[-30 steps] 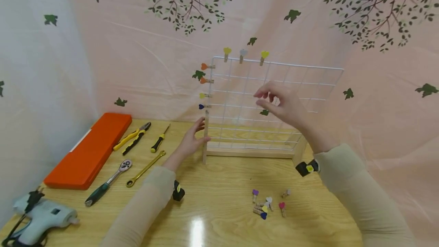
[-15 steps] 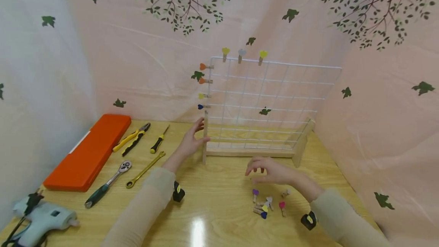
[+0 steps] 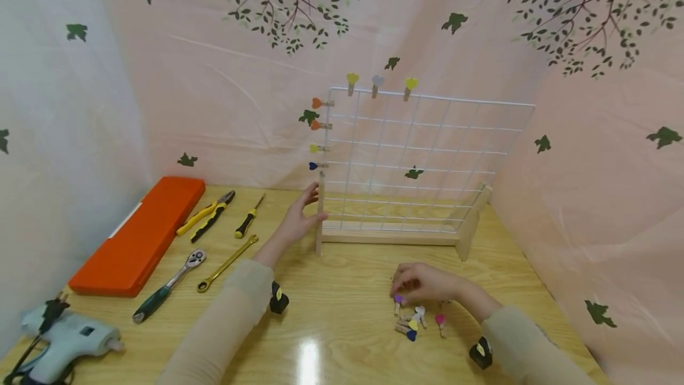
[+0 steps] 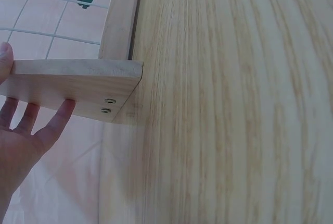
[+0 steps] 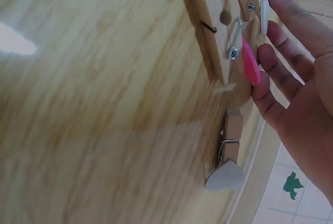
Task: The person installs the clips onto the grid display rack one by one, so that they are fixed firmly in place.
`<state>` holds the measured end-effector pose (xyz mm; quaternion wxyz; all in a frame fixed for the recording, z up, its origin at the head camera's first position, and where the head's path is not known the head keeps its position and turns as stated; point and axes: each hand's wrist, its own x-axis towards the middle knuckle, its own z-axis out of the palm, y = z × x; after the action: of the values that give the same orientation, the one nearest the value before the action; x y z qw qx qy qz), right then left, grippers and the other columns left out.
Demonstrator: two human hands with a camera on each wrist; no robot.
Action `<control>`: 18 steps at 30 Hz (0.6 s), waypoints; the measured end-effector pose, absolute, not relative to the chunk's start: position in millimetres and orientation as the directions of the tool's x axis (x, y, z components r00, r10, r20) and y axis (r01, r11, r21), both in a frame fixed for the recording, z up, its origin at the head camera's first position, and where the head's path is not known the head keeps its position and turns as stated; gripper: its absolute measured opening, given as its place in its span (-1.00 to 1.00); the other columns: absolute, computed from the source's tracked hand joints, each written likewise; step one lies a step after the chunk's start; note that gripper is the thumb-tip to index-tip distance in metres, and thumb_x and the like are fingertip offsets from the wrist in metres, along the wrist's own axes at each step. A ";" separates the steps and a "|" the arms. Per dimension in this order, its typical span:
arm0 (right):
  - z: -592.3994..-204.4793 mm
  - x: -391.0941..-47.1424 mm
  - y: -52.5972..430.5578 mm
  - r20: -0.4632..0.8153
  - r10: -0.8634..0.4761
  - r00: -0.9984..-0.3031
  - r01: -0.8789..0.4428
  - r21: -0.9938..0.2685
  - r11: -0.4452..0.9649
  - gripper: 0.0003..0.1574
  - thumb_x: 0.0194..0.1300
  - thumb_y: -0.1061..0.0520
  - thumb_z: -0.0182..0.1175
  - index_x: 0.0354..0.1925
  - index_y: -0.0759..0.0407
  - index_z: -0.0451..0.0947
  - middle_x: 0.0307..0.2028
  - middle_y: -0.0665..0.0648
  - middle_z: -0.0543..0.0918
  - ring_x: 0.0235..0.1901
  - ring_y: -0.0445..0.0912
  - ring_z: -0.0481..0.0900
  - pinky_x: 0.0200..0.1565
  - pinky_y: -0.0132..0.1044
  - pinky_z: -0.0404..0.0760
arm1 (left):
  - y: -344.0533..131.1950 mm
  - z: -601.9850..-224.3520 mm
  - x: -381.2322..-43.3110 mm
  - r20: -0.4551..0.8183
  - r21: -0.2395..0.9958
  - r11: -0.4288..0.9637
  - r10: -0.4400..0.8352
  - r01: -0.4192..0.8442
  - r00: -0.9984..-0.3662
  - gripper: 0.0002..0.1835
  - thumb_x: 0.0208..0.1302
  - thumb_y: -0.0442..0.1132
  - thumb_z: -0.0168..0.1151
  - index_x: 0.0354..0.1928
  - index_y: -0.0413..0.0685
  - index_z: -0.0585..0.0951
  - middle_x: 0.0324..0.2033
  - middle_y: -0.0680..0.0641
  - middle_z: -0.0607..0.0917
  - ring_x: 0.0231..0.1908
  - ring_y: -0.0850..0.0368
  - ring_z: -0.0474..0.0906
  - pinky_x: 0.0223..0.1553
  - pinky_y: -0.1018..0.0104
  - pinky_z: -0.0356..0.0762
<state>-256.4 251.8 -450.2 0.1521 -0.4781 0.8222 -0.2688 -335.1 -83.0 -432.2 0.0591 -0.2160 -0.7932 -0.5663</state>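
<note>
One case [image 3: 146, 242] bears a label [image 3: 125, 219], left fingers [image 4: 56, 124] grip the stand [image 4: 83, 88]; whether right fingers [image 3: 398, 281] pinch clothespins [image 3: 398, 300] is unclear.

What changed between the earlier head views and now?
The right hand came down from in front of the wire grid to the loose clothespins, reaching the purple-heart clothespin; whether it grips that one is unclear. The left hand stayed on the wooden stand, and the attached clips stayed put.
</note>
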 end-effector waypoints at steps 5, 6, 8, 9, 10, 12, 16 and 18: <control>-452.4 -260.3 252.1 -0.008 -0.862 -0.506 -0.697 -0.585 0.415 -0.85 0.12 0.00 0.20 -0.29 -0.07 0.62 -0.28 -0.07 0.51 -0.33 -0.21 0.43 -0.32 -0.43 0.48 | -82.8 -431.6 -334.4 0.347 0.874 0.253 0.272 0.415 -0.898 -0.17 0.10 -0.18 0.24 0.36 0.17 0.02 0.24 -0.16 0.24 0.22 -0.10 0.19 -0.04 0.03 0.47; -452.3 -260.5 252.3 -0.016 -0.861 -0.508 -0.692 -0.589 0.418 -0.86 0.13 0.00 0.20 -0.30 -0.06 0.62 -0.28 -0.07 0.51 -0.32 -0.22 0.44 -0.30 -0.43 0.48 | -82.5 -431.9 -334.4 0.346 0.876 0.250 0.272 0.413 -0.898 -0.17 0.10 -0.19 0.24 0.36 0.17 0.02 0.24 -0.16 0.24 0.22 -0.11 0.19 -0.04 0.03 0.47; -451.2 -260.4 252.9 -0.037 -0.857 -0.515 -0.669 -0.607 0.428 -0.88 0.12 0.03 0.21 -0.32 -0.04 0.61 -0.29 -0.07 0.54 -0.31 -0.24 0.46 -0.29 -0.42 0.51 | -81.9 -433.5 -335.5 0.342 0.878 0.248 0.272 0.409 -0.899 -0.17 0.11 -0.23 0.24 0.37 0.14 0.01 0.25 -0.17 0.23 0.22 -0.12 0.19 -0.04 0.04 0.47; -450.1 -260.1 253.3 -0.054 -0.849 -0.525 -0.652 -0.616 0.442 -0.89 0.13 0.03 0.21 -0.32 -0.04 0.60 -0.30 -0.08 0.55 -0.32 -0.26 0.48 -0.29 -0.42 0.52 | -81.6 -434.1 -335.6 0.335 0.882 0.247 0.272 0.402 -0.902 -0.16 0.11 -0.24 0.23 0.37 0.14 0.00 0.25 -0.17 0.23 0.23 -0.11 0.18 -0.03 0.03 0.47; -448.6 -259.8 253.4 -0.068 -0.840 -0.538 -0.631 -0.628 0.455 -0.90 0.14 0.05 0.21 -0.32 -0.04 0.59 -0.31 -0.09 0.57 -0.32 -0.27 0.49 -0.29 -0.42 0.53 | -81.4 -434.7 -335.9 0.328 0.884 0.248 0.273 0.396 -0.904 -0.16 0.11 -0.25 0.23 0.37 0.14 0.00 0.26 -0.16 0.22 0.23 -0.11 0.18 -0.03 0.03 0.46; -444.7 -259.8 253.2 -0.092 -0.817 -0.569 -0.594 -0.641 0.486 -0.92 0.16 0.07 0.19 -0.31 -0.04 0.57 -0.34 -0.12 0.59 -0.34 -0.28 0.53 -0.29 -0.41 0.55 | -81.1 -435.0 -335.9 0.314 0.889 0.253 0.274 0.383 -0.909 -0.16 0.12 -0.27 0.22 0.37 0.17 -0.02 0.27 -0.14 0.20 0.24 -0.10 0.17 -0.01 0.02 0.44; -430.0 -262.6 250.5 -0.072 -0.790 -0.609 -0.569 -0.654 0.499 -0.95 0.17 0.10 0.18 -0.34 -0.04 0.55 -0.39 -0.13 0.61 -0.35 -0.27 0.56 -0.31 -0.39 0.57 | -81.6 -428.7 -331.4 0.304 0.887 0.264 0.283 0.379 -0.910 -0.16 0.13 -0.23 0.21 0.37 0.21 -0.03 0.28 -0.15 0.18 0.24 -0.11 0.15 0.03 -0.03 0.40; -416.7 -264.5 248.7 -0.046 -0.781 -0.622 -0.571 -0.655 0.494 -0.95 0.16 0.10 0.19 -0.34 -0.02 0.55 -0.39 -0.11 0.61 -0.37 -0.25 0.56 -0.33 -0.37 0.58 | -81.5 -420.9 -326.0 0.303 0.891 0.256 0.282 0.376 -0.910 -0.16 0.13 -0.24 0.21 0.37 0.15 -0.03 0.28 -0.18 0.18 0.24 -0.13 0.15 0.05 -0.06 0.37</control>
<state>-264.5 248.7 -416.7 0.1716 -0.3992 0.8471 -0.3060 -326.0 -81.5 -420.9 0.0410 -0.2078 -0.7913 -0.5735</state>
